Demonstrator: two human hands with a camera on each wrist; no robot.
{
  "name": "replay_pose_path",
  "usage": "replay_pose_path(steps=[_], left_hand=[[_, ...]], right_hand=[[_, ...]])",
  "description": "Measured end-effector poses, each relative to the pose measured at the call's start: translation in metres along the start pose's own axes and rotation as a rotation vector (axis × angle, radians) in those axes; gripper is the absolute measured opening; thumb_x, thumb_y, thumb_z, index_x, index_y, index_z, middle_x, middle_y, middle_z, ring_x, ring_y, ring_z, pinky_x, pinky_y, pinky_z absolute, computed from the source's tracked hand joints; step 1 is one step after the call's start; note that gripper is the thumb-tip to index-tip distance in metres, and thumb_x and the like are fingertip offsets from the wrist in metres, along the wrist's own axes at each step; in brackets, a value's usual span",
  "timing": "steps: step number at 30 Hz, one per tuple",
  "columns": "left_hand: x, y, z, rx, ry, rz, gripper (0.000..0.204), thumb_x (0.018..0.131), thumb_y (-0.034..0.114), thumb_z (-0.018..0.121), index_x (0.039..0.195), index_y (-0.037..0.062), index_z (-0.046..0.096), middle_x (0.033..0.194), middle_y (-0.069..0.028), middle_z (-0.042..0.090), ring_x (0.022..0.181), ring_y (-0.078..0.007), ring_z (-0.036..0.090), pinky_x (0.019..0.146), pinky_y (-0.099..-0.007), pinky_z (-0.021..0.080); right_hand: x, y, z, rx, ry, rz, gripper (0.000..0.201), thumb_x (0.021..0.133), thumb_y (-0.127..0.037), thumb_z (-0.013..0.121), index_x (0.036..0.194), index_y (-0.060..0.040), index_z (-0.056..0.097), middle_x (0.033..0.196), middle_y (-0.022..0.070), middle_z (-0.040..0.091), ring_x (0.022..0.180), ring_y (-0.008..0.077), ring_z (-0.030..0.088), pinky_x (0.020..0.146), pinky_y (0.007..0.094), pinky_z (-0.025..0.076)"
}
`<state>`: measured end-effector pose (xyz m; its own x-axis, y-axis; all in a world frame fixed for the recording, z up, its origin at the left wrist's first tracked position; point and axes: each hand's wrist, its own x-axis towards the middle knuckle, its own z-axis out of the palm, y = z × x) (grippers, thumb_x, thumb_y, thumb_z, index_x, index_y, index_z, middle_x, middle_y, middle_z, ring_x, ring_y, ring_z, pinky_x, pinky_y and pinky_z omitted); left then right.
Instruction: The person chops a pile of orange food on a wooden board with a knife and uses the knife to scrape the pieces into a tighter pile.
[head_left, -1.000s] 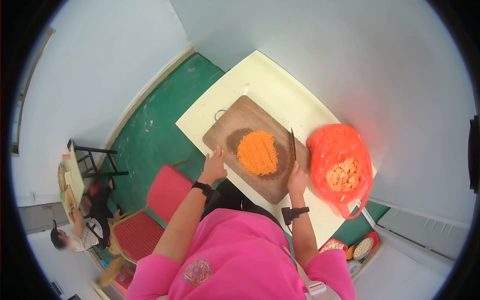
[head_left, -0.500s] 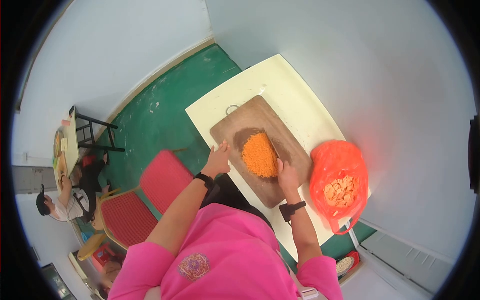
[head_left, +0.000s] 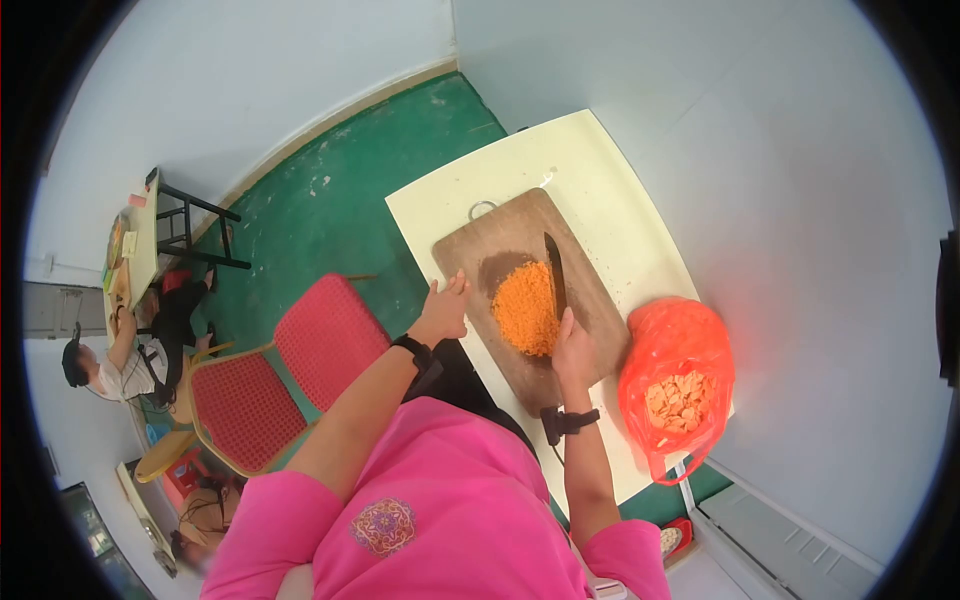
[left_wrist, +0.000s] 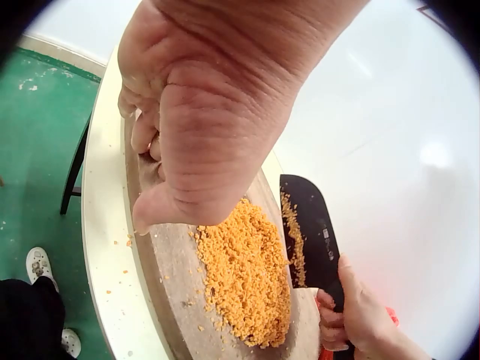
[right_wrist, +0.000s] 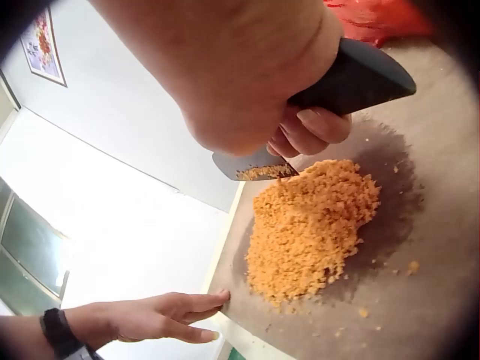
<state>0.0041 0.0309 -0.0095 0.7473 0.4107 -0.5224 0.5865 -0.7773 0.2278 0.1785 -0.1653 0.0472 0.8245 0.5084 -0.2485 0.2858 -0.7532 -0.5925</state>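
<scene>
My right fingers (right_wrist: 322, 127) grip a knife (head_left: 557, 275) beside orange mince (head_left: 524, 310). My left fingers (right_wrist: 199, 302) lie open at the chopping board edge (head_left: 444, 250).

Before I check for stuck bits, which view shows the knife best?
The left wrist view: the knife shows broadside, orange bits clinging along its edge. The head view shows it small, from above. The right wrist view shows handle and some blade; the right hand hides the rest.

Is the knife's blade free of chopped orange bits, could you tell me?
No, orange bits cling in a strip to the knife, which the right hand grips.
</scene>
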Motion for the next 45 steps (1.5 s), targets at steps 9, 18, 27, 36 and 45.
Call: replay_pose_path(steps=[9,18,27,36,45], left_hand=[[-0.001,0.001,-0.007,-0.003,0.002,-0.005,0.101,0.068,0.023,0.079,0.152,-0.0004,0.028,0.163,-0.0223,0.018,0.149,-0.0293,0.030,0.120,-0.0548,0.023],[-0.003,0.001,-0.007,-0.013,-0.027,-0.016,0.100,0.069,0.022,0.078,0.153,-0.0001,0.028,0.164,-0.0219,0.017,0.149,-0.0286,0.029,0.121,-0.0531,0.022],[-0.002,0.000,-0.003,-0.003,-0.011,-0.009,0.101,0.068,0.021,0.078,0.152,-0.0005,0.028,0.163,-0.0220,0.018,0.149,-0.0291,0.029,0.120,-0.0534,0.023],[-0.002,0.000,-0.005,-0.015,0.013,-0.005,0.099,0.068,0.019,0.076,0.152,-0.0005,0.029,0.163,-0.0224,0.018,0.149,-0.0295,0.029,0.120,-0.0547,0.023],[-0.001,0.001,-0.004,-0.021,-0.023,-0.009,0.099,0.068,0.018,0.075,0.152,0.0000,0.028,0.163,-0.0221,0.018,0.150,-0.0292,0.027,0.120,-0.0542,0.023]], right_hand=[[0.006,0.006,0.035,-0.065,-0.042,-0.042,0.061,0.106,-0.045,0.037,0.094,0.0040,0.071,0.085,0.0348,0.065,0.084,0.0508,0.065,0.076,0.0574,0.051],[0.001,0.007,0.038,-0.116,0.015,-0.029,0.059,0.106,-0.044,0.038,0.095,0.0043,0.071,0.082,0.0329,0.066,0.081,0.0492,0.066,0.075,0.0573,0.052],[-0.003,0.003,0.036,-0.092,0.036,-0.023,0.058,0.106,-0.043,0.039,0.092,0.0047,0.070,0.081,0.0324,0.066,0.079,0.0498,0.066,0.072,0.0574,0.052],[-0.005,-0.001,0.052,-0.124,0.037,-0.059,0.057,0.105,-0.043,0.041,0.092,0.0034,0.071,0.081,0.0311,0.067,0.078,0.0478,0.067,0.073,0.0561,0.053],[-0.006,-0.005,0.044,-0.143,0.049,0.011,0.059,0.104,-0.046,0.041,0.088,0.0024,0.071,0.080,0.0315,0.067,0.080,0.0481,0.067,0.074,0.0567,0.053]])
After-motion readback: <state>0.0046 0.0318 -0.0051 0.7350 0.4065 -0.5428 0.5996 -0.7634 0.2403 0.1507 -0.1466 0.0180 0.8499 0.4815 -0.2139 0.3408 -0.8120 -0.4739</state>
